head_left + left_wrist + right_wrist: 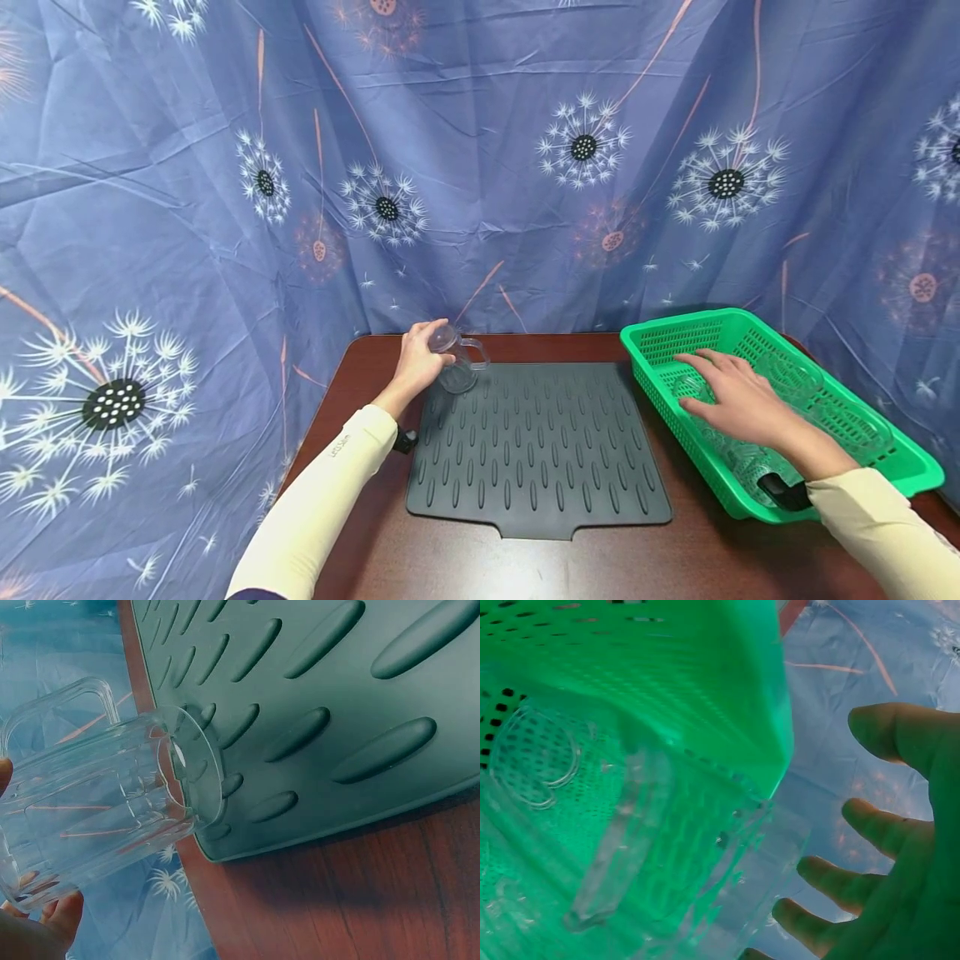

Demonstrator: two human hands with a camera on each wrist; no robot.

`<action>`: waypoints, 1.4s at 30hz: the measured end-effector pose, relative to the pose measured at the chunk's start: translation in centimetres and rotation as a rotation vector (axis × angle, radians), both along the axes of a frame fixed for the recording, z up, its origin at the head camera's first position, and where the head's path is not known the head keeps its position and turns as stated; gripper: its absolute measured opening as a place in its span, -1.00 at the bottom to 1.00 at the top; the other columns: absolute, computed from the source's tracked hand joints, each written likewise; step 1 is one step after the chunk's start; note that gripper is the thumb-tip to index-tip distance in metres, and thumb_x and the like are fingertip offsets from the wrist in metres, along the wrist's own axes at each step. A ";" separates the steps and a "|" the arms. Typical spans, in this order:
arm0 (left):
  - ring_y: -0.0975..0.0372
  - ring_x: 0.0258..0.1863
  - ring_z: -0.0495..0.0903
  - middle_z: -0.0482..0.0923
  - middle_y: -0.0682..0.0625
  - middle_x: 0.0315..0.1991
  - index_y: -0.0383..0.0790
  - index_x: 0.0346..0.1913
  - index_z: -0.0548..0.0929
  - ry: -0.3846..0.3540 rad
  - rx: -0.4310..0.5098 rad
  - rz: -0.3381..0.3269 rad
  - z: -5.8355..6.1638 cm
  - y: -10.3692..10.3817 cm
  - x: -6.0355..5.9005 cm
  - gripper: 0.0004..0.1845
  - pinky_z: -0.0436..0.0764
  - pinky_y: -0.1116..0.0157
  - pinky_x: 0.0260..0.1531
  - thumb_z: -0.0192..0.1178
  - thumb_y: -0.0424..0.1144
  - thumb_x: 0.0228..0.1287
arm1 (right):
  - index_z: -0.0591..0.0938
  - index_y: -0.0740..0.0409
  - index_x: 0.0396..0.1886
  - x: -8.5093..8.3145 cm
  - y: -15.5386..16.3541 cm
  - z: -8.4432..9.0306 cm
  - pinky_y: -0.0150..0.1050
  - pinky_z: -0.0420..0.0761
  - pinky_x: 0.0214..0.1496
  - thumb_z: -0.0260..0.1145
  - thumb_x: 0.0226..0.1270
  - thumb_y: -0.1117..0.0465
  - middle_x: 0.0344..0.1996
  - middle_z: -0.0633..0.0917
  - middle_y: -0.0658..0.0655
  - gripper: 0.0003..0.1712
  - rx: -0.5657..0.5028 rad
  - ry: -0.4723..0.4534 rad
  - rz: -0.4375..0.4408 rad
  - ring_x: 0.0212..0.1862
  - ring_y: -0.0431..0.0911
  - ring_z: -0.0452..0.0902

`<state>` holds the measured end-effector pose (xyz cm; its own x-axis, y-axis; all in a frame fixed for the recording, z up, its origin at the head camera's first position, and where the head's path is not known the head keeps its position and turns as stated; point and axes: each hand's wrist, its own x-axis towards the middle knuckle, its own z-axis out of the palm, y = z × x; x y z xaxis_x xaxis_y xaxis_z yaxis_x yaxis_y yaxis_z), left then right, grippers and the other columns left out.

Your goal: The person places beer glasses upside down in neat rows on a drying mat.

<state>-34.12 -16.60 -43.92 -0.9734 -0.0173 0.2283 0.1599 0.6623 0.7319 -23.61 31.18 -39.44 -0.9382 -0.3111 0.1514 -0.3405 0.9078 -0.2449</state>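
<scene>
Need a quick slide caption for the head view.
Left hand grips clear mug over grey mat; right hand reaches into green basket.

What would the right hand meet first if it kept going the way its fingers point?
Probably a clear glass mug lying in the green basket: the right hand hovers spread above it, fingers aimed down-left into the basket. Depth is uncertain.

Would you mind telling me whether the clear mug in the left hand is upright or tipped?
Tipped. The clear mug lies slanted in the left hand, its open mouth angled toward the corner of the grey mat.
</scene>
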 end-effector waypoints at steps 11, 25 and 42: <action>-0.04 0.37 0.19 0.29 -0.12 0.41 0.05 0.44 0.46 -0.012 -0.039 -0.052 -0.3 0.6 -0.5 -0.22 0.35 -0.07 0.31 0.43 -0.31 0.10 | 0.32 0.12 0.50 0.3 0.9 -0.8 0.58 0.24 -0.02 0.37 0.34 -0.08 0.40 0.27 0.51 -0.17 0.048 -0.064 -0.027 0.32 0.57 0.12; -0.08 0.33 0.24 0.30 -0.16 0.40 -0.05 0.48 0.40 0.014 -0.132 -0.104 0.1 0.8 -1.2 -0.21 0.36 -0.04 0.30 0.42 -0.23 0.14 | 0.40 0.12 0.44 0.3 1.9 -1.2 0.59 0.26 -0.05 0.39 0.32 -0.03 0.41 0.26 0.51 -0.24 0.078 -0.075 -0.014 0.32 0.57 0.10; -0.08 0.48 0.12 0.09 -0.17 0.53 0.03 0.55 0.27 -0.024 -0.160 -0.119 -0.4 1.0 -0.9 -0.18 0.34 -0.14 0.34 0.38 -0.22 0.26 | 0.36 0.12 0.45 -0.2 2.9 -1.1 0.59 0.33 -0.10 0.47 0.17 0.27 0.37 0.24 0.52 -0.17 0.051 -0.119 0.060 0.24 0.63 0.15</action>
<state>-35.06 -15.58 -44.34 -0.9717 0.1329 0.1954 0.2277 0.7480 0.6234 -23.82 34.05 -40.56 -0.9280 -0.3719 0.0230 -0.3661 0.8988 -0.2412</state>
